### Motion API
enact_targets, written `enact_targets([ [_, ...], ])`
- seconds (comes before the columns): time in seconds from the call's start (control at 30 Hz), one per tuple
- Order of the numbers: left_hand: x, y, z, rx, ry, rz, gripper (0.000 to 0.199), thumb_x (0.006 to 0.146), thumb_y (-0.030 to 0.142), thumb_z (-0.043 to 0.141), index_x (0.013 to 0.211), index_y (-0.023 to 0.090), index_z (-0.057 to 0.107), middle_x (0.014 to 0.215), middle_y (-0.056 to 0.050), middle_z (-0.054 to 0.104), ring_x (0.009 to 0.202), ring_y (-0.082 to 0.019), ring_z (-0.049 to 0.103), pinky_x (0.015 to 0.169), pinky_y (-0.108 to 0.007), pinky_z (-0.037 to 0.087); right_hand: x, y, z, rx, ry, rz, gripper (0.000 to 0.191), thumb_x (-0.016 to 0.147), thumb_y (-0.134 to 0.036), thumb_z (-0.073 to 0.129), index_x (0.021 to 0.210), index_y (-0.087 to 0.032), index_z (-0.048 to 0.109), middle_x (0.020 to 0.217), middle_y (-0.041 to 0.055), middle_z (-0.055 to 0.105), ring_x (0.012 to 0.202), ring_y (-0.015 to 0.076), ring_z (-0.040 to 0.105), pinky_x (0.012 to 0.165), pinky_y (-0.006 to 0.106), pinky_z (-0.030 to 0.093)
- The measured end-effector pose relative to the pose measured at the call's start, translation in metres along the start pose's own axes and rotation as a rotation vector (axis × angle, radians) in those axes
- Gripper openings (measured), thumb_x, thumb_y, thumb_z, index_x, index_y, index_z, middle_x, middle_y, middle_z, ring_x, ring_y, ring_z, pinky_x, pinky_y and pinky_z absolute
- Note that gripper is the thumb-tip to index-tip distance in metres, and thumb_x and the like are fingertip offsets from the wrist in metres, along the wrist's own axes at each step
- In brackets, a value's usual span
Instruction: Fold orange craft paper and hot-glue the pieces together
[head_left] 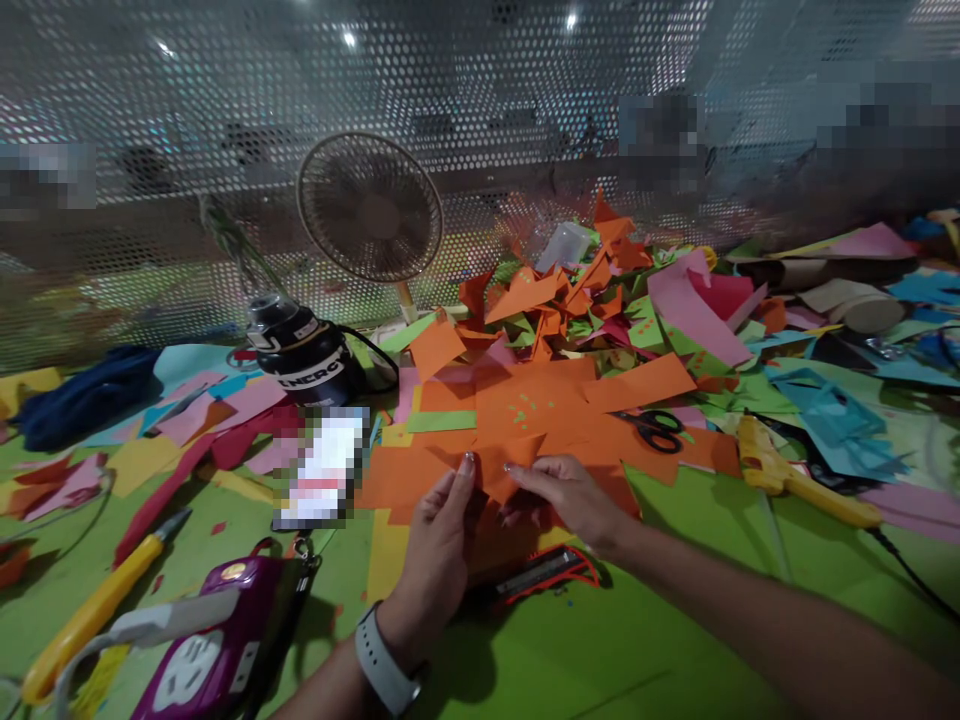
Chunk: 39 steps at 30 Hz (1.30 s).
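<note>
A folded piece of orange paper (501,468) is pinched between both hands above the green table (570,665). My left hand (442,535), with a pale watch on its wrist, grips the piece's left side between thumb and fingers. On its right side, the thumb and fingers of my right hand (566,495) close on it. Flat orange sheets (525,405) lie beneath and behind it. Black-handled scissors (656,432) rest on them to the right. Below my hands lies an orange-edged tool with a grey strip (551,572).
A yellow glue gun (802,485) with a cord lies right. Paper scraps (555,300) heap at the back, near a fan (371,207) and a black bottle (300,350). At left are a bright-screened phone (326,465), a purple power socket (214,640) and a yellow-handled tool (97,610).
</note>
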<state>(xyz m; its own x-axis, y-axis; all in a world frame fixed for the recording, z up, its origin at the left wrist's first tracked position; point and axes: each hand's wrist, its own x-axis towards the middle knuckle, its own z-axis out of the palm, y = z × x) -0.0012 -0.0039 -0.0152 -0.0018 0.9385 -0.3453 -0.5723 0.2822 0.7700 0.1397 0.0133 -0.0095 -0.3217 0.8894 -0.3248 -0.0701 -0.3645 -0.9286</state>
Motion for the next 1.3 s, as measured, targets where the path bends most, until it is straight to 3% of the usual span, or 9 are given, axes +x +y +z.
enact_targets([
  [0.17,0.006,0.002,-0.003,-0.028,0.064,0.036,0.032,0.054,0.036,0.087,0.066,0.016,0.066,0.060,0.007,0.058,0.053,-0.005,0.048,0.052,-0.015,0.041,0.006,-0.008,-0.018,-0.012,0.197,-0.157,0.039,0.076,-0.047,0.057,0.061,-0.014,0.069,0.055,0.0049,0.069,0.044,0.0114,0.059,0.042,0.021,0.033],
  [0.23,0.007,0.002,-0.004,-0.034,0.086,0.041,0.034,0.051,0.037,0.089,0.066,0.016,0.067,0.061,0.006,0.060,0.054,-0.005,0.049,0.052,-0.015,0.042,0.009,-0.011,-0.024,0.033,0.261,-0.200,0.044,0.076,-0.053,0.055,0.061,-0.013,0.069,0.055,0.0054,0.069,0.041,0.0102,0.056,0.040,0.021,0.031],
  [0.33,0.005,0.002,-0.003,-0.011,0.100,0.036,0.034,0.051,0.039,0.088,0.063,0.016,0.066,0.056,0.007,0.055,0.050,-0.004,0.045,0.049,-0.014,0.040,0.008,-0.012,-0.024,-0.011,0.154,-0.159,0.057,0.078,-0.063,0.050,0.056,-0.013,0.066,0.049,0.0053,0.064,0.039,0.0098,0.054,0.039,0.021,0.031],
  [0.47,0.001,-0.002,-0.002,0.070,0.053,0.032,0.031,0.058,0.041,0.085,0.063,0.016,0.067,0.057,0.006,0.055,0.052,-0.005,0.045,0.052,-0.015,0.042,0.004,-0.005,-0.012,-0.115,-0.007,-0.092,0.046,0.064,-0.058,0.072,0.057,-0.014,0.066,0.049,0.0031,0.064,0.040,0.0103,0.053,0.043,0.022,0.041],
  [0.73,0.004,-0.001,-0.006,0.056,0.067,0.058,0.030,0.057,0.039,0.086,0.066,0.016,0.069,0.062,0.006,0.057,0.056,-0.005,0.048,0.054,-0.015,0.043,0.005,-0.004,-0.012,-0.157,-0.015,-0.113,0.044,0.077,-0.053,0.063,0.055,-0.015,0.065,0.046,0.0019,0.061,0.037,0.0078,0.050,0.040,0.021,0.038],
  [0.9,0.005,0.006,-0.002,0.069,0.059,0.048,0.033,0.052,0.039,0.088,0.063,0.015,0.067,0.057,0.007,0.053,0.053,-0.004,0.045,0.052,-0.014,0.042,0.007,-0.008,-0.018,-0.114,0.046,-0.171,0.035,0.067,-0.047,0.073,0.057,-0.016,0.060,0.048,-0.0023,0.058,0.042,0.0080,0.051,0.044,0.021,0.040],
  [1.03,0.005,0.009,-0.001,0.063,0.084,0.017,0.034,0.051,0.037,0.088,0.062,0.015,0.065,0.054,0.008,0.052,0.049,-0.004,0.046,0.048,-0.015,0.041,0.008,-0.010,-0.022,-0.123,-0.032,-0.166,0.035,0.068,-0.048,0.070,0.058,-0.017,0.057,0.049,-0.0044,0.054,0.040,0.0065,0.046,0.042,0.021,0.037],
  [1.17,0.004,0.009,-0.002,0.015,0.140,-0.078,0.035,0.053,0.041,0.085,0.066,0.017,0.063,0.052,0.008,0.055,0.047,-0.008,0.052,0.048,-0.020,0.047,0.009,-0.008,-0.023,-0.187,-0.031,-0.197,0.037,0.070,-0.050,0.069,0.059,-0.018,0.055,0.048,-0.0050,0.051,0.042,0.0068,0.045,0.043,0.021,0.034],
  [1.3,0.002,0.003,-0.004,0.146,-0.002,-0.158,0.033,0.054,0.031,0.086,0.063,0.017,0.059,0.061,0.000,0.068,0.058,-0.015,0.065,0.059,-0.025,0.052,0.008,-0.006,-0.022,-0.233,-0.039,-0.216,0.038,0.071,-0.052,0.068,0.061,-0.018,0.053,0.049,-0.0061,0.048,0.044,0.0069,0.042,0.045,0.021,0.032],
])
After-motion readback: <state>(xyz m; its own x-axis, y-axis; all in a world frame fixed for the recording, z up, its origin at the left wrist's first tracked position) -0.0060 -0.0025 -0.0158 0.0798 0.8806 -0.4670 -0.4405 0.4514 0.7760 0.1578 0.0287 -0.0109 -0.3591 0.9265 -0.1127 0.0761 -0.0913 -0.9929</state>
